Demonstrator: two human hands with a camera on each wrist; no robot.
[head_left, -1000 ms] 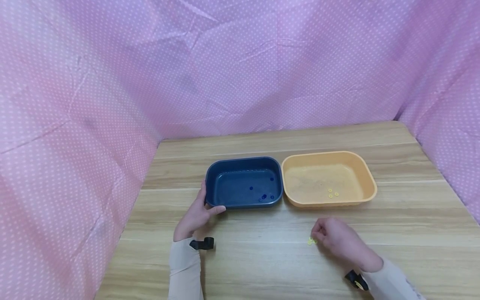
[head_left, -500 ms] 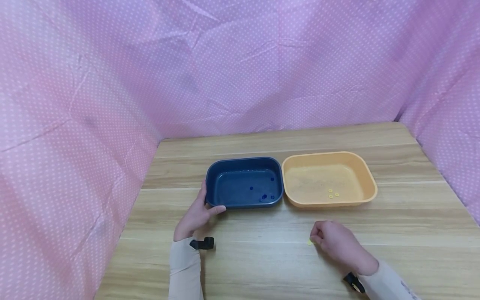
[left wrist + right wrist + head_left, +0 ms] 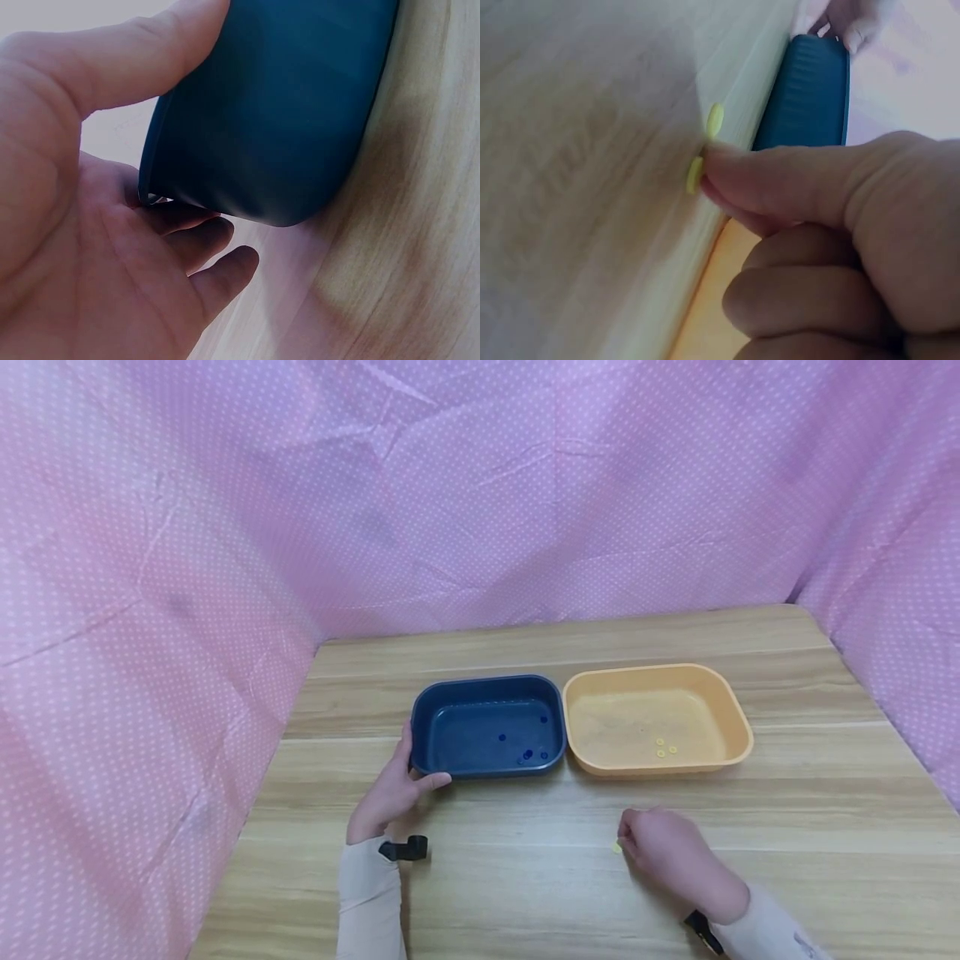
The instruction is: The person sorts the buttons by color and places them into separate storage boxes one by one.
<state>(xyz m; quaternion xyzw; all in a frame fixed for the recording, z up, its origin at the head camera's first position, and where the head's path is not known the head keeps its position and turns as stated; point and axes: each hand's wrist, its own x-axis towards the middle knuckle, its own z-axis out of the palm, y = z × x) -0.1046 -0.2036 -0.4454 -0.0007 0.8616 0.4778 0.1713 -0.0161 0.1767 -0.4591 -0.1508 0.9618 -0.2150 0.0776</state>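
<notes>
Around the near left corner of a dark blue plastic bin (image 3: 442,774) is my left hand (image 3: 386,797). Its thumb lies along the front rim and its fingers are at the left side, as the left wrist view also shows. My right hand (image 3: 671,852) is low over the table in front of a yellow-orange bin (image 3: 652,770), thumb and forefinger pinched together at a small yellow button (image 3: 694,175). Beside those fingertips another yellow button (image 3: 715,120) shows; in the head view only one yellow button (image 3: 617,847) peeks out, the rest hidden by the hand.
Several small dark blue buttons (image 3: 528,754) lie in the blue bin. In the orange bin are 3 yellow buttons (image 3: 661,753). The two bins stand side by side on the wooden table (image 3: 510,877). A pink dotted curtain (image 3: 480,510) surrounds the table's back and sides.
My right hand has shifted slightly toward me and left, its fingers closing over the yellow buttons, fewer of which now show. My left hand and both bins look unmoved.
</notes>
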